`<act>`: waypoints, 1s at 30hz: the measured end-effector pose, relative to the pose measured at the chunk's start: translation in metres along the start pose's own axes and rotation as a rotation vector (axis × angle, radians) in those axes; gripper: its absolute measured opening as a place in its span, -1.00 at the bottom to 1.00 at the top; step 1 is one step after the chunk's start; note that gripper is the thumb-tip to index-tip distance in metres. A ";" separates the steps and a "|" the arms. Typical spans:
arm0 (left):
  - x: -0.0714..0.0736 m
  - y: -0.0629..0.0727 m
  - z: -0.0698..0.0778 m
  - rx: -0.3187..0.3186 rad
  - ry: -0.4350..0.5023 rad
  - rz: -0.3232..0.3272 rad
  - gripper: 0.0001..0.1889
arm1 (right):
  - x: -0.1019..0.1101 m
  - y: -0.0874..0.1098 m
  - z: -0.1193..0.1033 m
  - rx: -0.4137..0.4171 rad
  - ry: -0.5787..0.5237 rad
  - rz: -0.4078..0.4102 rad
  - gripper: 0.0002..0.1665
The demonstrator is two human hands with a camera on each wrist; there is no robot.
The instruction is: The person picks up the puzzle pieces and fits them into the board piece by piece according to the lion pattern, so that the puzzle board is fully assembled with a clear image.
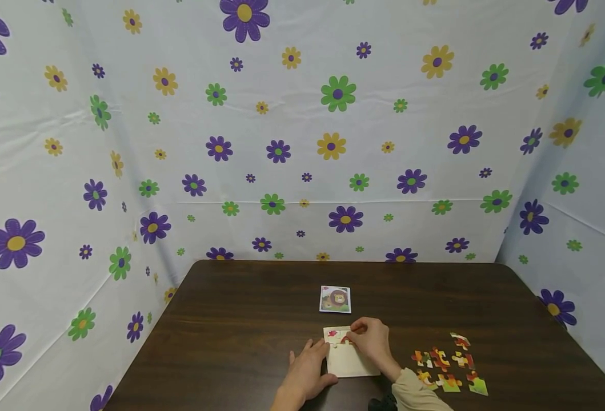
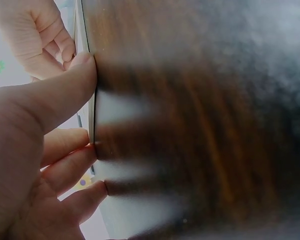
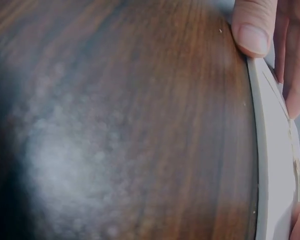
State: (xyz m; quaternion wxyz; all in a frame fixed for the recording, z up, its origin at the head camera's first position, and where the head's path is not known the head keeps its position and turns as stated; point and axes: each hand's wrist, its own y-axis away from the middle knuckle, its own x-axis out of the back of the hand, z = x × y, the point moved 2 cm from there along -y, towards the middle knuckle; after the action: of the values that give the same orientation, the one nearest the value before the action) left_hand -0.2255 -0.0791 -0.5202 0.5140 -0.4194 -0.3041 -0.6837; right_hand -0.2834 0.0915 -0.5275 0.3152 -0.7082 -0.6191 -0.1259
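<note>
A pale square puzzle board (image 1: 351, 362) lies on the dark table in front of me, with pieces fitted along its top left, one showing a pink flower (image 1: 332, 334). My left hand (image 1: 306, 370) steadies the board, fingers at its left edge and thumb near the lower left corner. In the left wrist view that thumb (image 2: 72, 82) touches the board's edge. My right hand (image 1: 373, 341) pinches a red puzzle piece (image 1: 345, 338) over the upper part of the board; its fingertips partly cover the piece. In the right wrist view, the board's pale side (image 3: 272, 165) shows.
Several loose puzzle pieces (image 1: 440, 359) in orange, red and green lie right of the board. A picture card with a lion (image 1: 335, 299) lies behind the board. The dark wooden table (image 1: 230, 319) ends at a flowered white curtain (image 1: 281, 125).
</note>
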 end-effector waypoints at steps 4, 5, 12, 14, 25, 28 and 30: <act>0.000 0.000 0.000 -0.003 -0.004 0.005 -0.37 | -0.002 0.000 0.002 0.013 0.007 0.011 -0.86; 0.000 0.000 0.000 -0.004 -0.004 0.005 -0.38 | -0.002 0.000 0.002 0.015 0.011 0.014 -0.86; -0.001 0.000 -0.001 -0.009 -0.004 0.005 -0.38 | -0.007 -0.001 0.004 0.024 0.023 0.050 -0.83; -0.001 0.000 -0.001 -0.011 0.000 0.006 -0.38 | -0.008 -0.001 0.004 0.032 0.026 0.051 -0.82; -0.003 0.000 -0.001 -0.011 0.020 0.003 -0.39 | -0.009 -0.003 0.003 0.065 0.024 0.007 -0.81; -0.003 -0.001 -0.001 -0.005 0.020 0.001 -0.39 | -0.007 -0.003 0.003 0.085 0.027 -0.003 -0.82; -0.002 -0.001 -0.001 -0.002 0.013 0.000 -0.39 | -0.006 -0.003 0.002 0.088 0.031 -0.009 -0.83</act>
State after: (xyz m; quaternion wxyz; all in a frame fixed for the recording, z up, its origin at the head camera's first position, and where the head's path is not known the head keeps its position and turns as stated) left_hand -0.2263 -0.0788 -0.5227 0.5155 -0.4157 -0.2999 -0.6867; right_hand -0.2878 0.0878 -0.5322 0.3551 -0.6890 -0.6221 -0.1108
